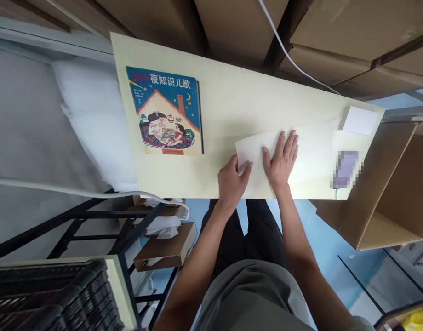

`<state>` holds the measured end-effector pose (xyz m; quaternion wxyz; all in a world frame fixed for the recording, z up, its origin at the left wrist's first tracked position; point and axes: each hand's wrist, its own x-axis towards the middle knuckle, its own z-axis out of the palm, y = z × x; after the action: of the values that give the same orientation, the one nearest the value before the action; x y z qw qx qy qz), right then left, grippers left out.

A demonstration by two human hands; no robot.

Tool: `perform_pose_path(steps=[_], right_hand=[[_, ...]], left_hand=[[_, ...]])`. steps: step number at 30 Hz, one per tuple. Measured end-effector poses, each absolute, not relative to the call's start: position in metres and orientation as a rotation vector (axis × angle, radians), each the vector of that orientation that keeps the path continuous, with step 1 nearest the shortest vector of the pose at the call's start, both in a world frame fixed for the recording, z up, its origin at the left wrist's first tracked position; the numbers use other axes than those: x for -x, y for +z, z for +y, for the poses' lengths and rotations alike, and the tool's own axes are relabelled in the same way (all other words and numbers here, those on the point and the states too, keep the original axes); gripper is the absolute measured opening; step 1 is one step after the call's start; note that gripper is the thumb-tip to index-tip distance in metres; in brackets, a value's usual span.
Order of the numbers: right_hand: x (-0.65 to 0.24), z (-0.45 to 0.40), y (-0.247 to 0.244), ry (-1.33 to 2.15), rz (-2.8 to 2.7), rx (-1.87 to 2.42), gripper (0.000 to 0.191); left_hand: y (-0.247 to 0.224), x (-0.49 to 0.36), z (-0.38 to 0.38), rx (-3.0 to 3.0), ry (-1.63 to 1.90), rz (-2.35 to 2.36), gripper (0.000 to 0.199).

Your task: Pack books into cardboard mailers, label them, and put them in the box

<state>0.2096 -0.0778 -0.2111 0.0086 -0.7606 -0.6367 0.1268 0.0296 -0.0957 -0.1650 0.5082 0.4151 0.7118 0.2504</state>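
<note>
A thin whitish sheet of paper [258, 142] lies on the pale cream table [225, 101] in front of me. Its left edge is lifted a little, pinched between the thumb and fingers of my left hand [232, 180]. My right hand [282, 161] rests flat on the sheet, fingers stretched out and thumb apart. Towards the right, the sheet blends into the tabletop, so its far edge is hard to make out. Left of the hands lies a closed picture book [168, 112] with a blue and cream cover.
On the table's right end are a small white box [359, 120] and a pixelated purple object [346, 169]. An opened cardboard box [387, 193] stands beside that end. Stacked cartons [335, 27] line the back. A white cable [94, 186] crosses at left, above a black crate [60, 299].
</note>
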Motion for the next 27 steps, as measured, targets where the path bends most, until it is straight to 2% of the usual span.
perform_pose_path(steps=[3, 9, 14, 16, 20, 22, 27], right_hand=[[-0.201, -0.076, -0.207, 0.341, -1.944, 2.389, 0.083], [-0.175, -0.079, -0.205, 0.346, -1.878, 2.374, 0.085], [-0.142, -0.073, -0.195, 0.334, -1.747, 2.446, 0.086], [-0.114, -0.066, -0.184, 0.389, -1.747, 2.429, 0.085], [-0.032, -0.052, -0.168, 0.762, -1.906, 2.192, 0.084], [0.006, -0.047, -0.171, 0.874, -1.93, 2.099, 0.083], [0.048, -0.046, -0.201, 0.77, -1.829, 2.135, 0.081]], left_hand=[[-0.167, -0.028, -0.089, -0.998, 0.635, 1.8, 0.016], [-0.175, -0.007, -0.061, -1.033, 0.643, 1.798, 0.024], [-0.159, 0.039, -0.059, -1.067, 0.79, 1.77, 0.032], [-0.154, 0.072, -0.058, -1.104, 0.872, 1.871, 0.033], [-0.164, 0.134, -0.051, -1.181, 0.871, 2.085, 0.052], [-0.173, 0.152, -0.049, -1.19, 0.826, 2.113, 0.056], [-0.186, 0.157, -0.049, -1.215, 0.766, 2.1, 0.059]])
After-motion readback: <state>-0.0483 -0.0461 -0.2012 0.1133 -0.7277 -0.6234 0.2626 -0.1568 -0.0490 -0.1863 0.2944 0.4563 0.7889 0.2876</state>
